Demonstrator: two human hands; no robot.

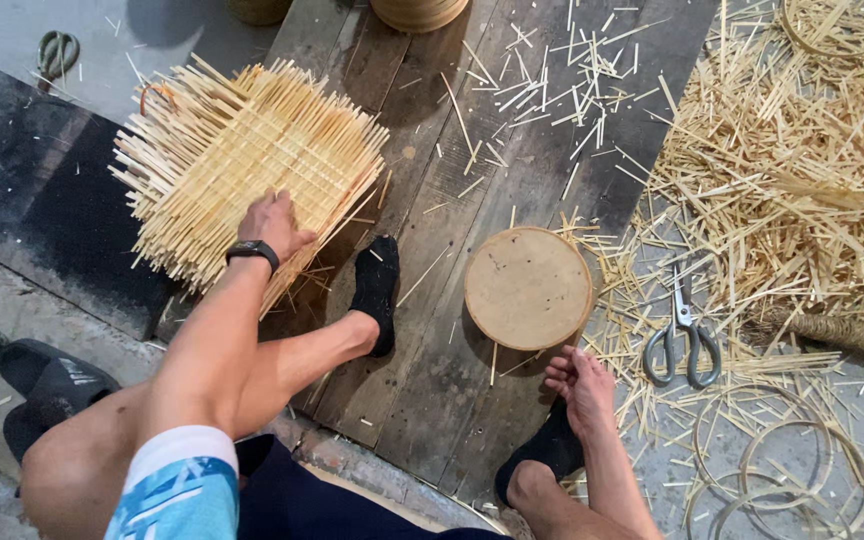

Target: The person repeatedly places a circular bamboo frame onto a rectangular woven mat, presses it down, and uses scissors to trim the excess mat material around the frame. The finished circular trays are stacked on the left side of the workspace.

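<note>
From the head camera, looking down, a person sits at the near edge of a floor of dark wooden planks (512,130) with both legs stretched out onto it, black socks on the feet. The left hand (270,224), with a black band on its wrist, lies flat on a half-woven basket of pale bamboo strips (242,160). The fingers are spread and pressing on the weave, not wrapped round anything. The basket lies tipped on its side near the far left edge of the planks, partly over a black mat (42,190). Its loose strip ends stick out all round like spikes, and its long side runs from near left to far right. It lies just beyond the left hand, well apart from the right hand, so the left hand is the near one. The right hand (580,385) hangs low by the right foot, fingers loosely curled and holding nothing. Just beyond it lies a flat round wooden disc (529,288), near but not touching. To the right of the disc, off the planks, grey metal scissors (683,338) lie among a big heap of cut bamboo bits (802,170). Thin bamboo rings (782,465) lie at the near right corner. Green-handled scissors (56,50) lie at the far left.
</note>
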